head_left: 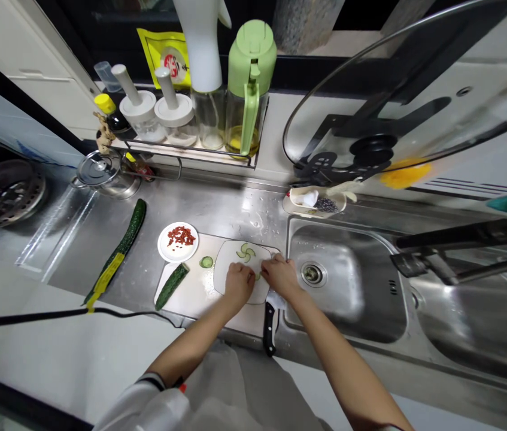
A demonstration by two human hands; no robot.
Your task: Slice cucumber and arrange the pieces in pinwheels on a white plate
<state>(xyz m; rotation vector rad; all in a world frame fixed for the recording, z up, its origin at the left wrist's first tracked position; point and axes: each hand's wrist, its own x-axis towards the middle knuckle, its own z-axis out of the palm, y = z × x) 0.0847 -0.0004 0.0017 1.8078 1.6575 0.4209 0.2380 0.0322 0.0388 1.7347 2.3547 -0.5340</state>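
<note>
Over a white squarish plate [222, 269], my left hand [239, 282] and my right hand [281, 276] meet with fingers pinched together. A thin green cucumber slice [257, 277] shows between their fingertips; the fingers partly cover it. Several curved cucumber slices [246, 252] lie fanned out near the plate's far edge. The plate rests on a pale cutting board [208, 302]. Left of it on the board are a cucumber end [206, 262] and a cut cucumber piece [172, 286]. Below my right hand lies a knife [269, 329], its black handle toward me.
A small white dish [162, 246] holds chopped red bits. A whole cucumber [130, 234] with a yellow label lies farther left, near a lidded pot [100, 173]. To the right is a steel sink [347, 317]; a glass lid [372, 149] stands upright behind it. Bottles line a rack [176, 149].
</note>
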